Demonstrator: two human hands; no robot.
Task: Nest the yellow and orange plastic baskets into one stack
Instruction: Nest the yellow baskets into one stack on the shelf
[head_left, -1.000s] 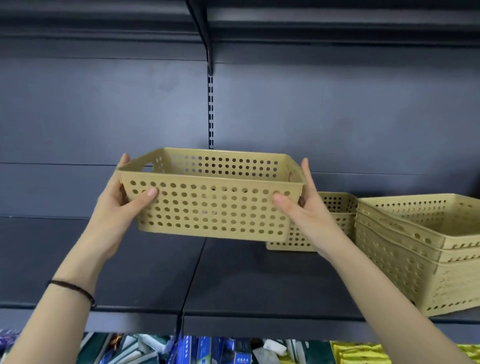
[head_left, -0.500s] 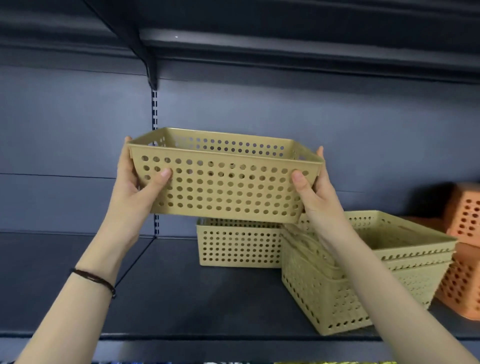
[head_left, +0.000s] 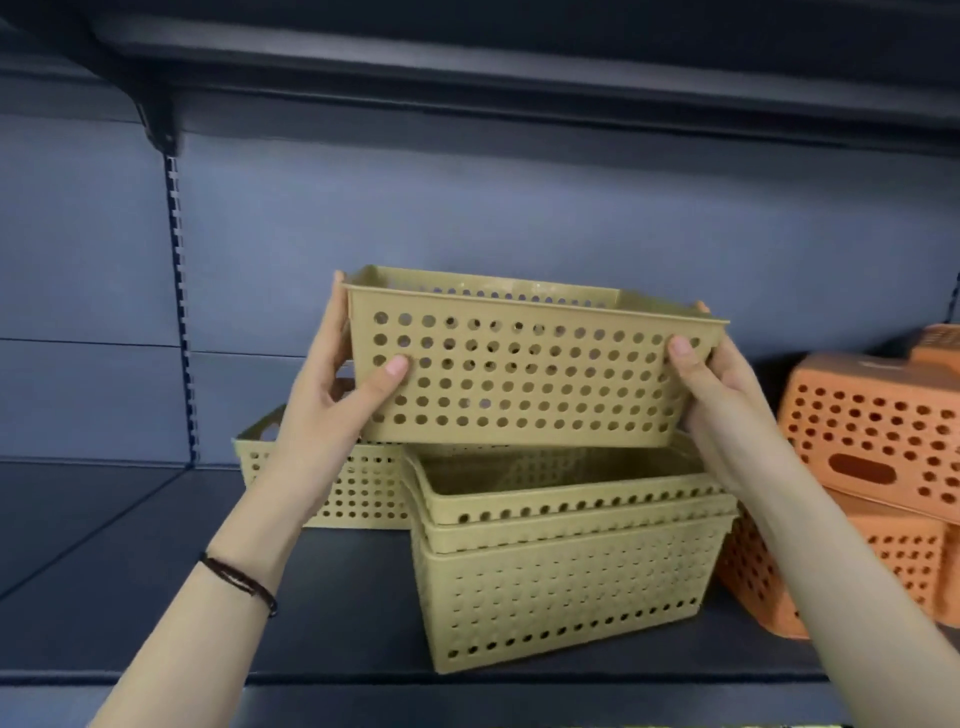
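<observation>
I hold a yellow perforated basket (head_left: 524, 374) level in the air, my left hand (head_left: 332, 405) gripping its left end and my right hand (head_left: 722, 395) its right end. It hovers just above a stack of nested yellow baskets (head_left: 566, 577) standing on the dark shelf (head_left: 130, 561). Another single yellow basket (head_left: 363, 488) sits behind the stack to the left, partly hidden by my left hand. Orange baskets (head_left: 872, 441) are piled at the right, the upper one tilted on its side.
The dark back panel (head_left: 467, 218) rises behind the baskets, with a slotted upright (head_left: 182, 312) at left. An upper shelf (head_left: 519, 67) overhangs close above. Bare shelf surface lies to the left of the yellow baskets.
The held yellow basket has travelled right and down, from beside the stack to directly over it. The view has shifted right, bringing the orange baskets further into sight.
</observation>
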